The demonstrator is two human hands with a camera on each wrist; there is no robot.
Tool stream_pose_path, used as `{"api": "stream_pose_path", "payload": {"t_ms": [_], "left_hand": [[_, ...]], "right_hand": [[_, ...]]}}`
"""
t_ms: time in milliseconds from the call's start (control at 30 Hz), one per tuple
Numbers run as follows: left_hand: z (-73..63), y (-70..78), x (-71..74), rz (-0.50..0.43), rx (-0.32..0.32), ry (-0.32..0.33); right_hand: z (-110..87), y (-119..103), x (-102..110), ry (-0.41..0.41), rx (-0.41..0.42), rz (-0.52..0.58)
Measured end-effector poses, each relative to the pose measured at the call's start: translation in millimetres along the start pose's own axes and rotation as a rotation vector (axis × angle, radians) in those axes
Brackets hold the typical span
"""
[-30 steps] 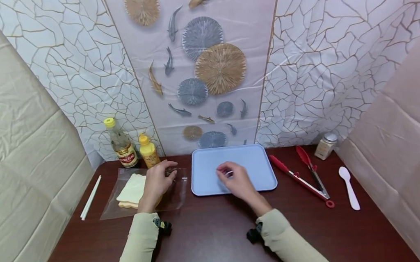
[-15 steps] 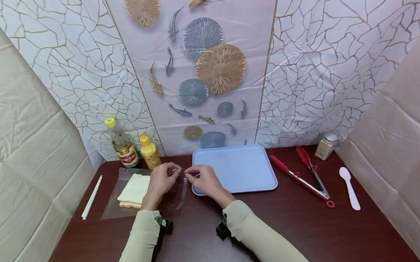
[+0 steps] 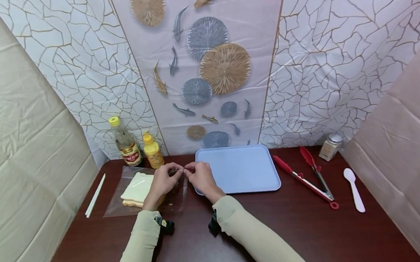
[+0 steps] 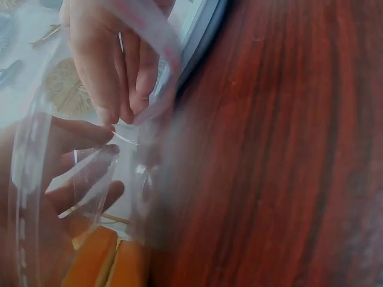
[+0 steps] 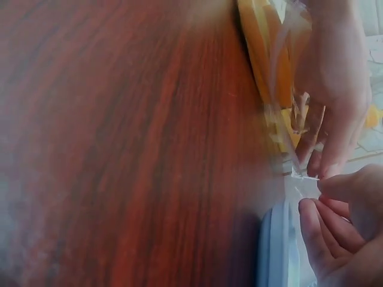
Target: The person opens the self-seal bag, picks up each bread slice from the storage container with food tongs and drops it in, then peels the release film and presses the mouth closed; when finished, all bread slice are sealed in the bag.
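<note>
A clear plastic bag point(image 3: 114, 210) lies on the left of the table with slices of bread point(image 3: 137, 189) inside. My left hand point(image 3: 165, 180) reaches over the bag and pinches its right-hand edge between thumb and fingers. Opposite it, my right hand point(image 3: 202, 179) pinches the same edge, the fingertips of both hands nearly meeting. In the left wrist view the bag's clear strip point(image 4: 27, 197) crosses in front of the left hand, and orange-brown crusts point(image 4: 96, 257) show below. The right wrist view has the right thumb and fingers point(image 5: 332, 230) at the film's corner.
A blue tray point(image 3: 240, 169) stands just right of the hands. Behind the bag are a sauce bottle point(image 3: 129, 147) and a yellow squeeze bottle point(image 3: 153, 152). White chopsticks point(image 3: 95, 195) lie far left. Red-tipped tongs point(image 3: 306, 183), a seasoning jar point(image 3: 330, 147) and a white spoon point(image 3: 354, 189) are right.
My right hand has moved left from over the tray to the bag's edge and now pinches it beside the left hand. The left hand has stayed nearly in place.
</note>
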State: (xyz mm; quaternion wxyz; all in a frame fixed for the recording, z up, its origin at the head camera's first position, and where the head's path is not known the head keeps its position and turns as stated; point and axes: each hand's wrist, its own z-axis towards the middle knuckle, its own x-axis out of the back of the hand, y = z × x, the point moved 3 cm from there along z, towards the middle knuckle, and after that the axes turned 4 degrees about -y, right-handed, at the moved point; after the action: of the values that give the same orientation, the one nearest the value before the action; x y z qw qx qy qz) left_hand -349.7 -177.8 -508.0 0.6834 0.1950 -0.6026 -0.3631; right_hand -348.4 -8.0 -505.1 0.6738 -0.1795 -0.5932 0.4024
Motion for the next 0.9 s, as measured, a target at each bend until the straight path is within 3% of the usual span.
{"api": "stream_pose_path", "payload": {"t_ms": [367, 700, 900], "left_hand": [[-1.6, -3.1, -2.5, -0.025, 0.019, 0.017], [-3.4, -7.3, -3.9, 0.004, 0.064, 0.004], [-2.8, -5.9, -3.2, -0.013, 0.034, -0.006]], "right_hand": [[3.7, -3.4, -1.0, -0.020, 0.000, -0.072], [2.4, -3.5, 0.9, -0.008, 0.062, -0.116], [1.5, -2.7, 0.8, 0.000, 0.080, -0.134]]}}
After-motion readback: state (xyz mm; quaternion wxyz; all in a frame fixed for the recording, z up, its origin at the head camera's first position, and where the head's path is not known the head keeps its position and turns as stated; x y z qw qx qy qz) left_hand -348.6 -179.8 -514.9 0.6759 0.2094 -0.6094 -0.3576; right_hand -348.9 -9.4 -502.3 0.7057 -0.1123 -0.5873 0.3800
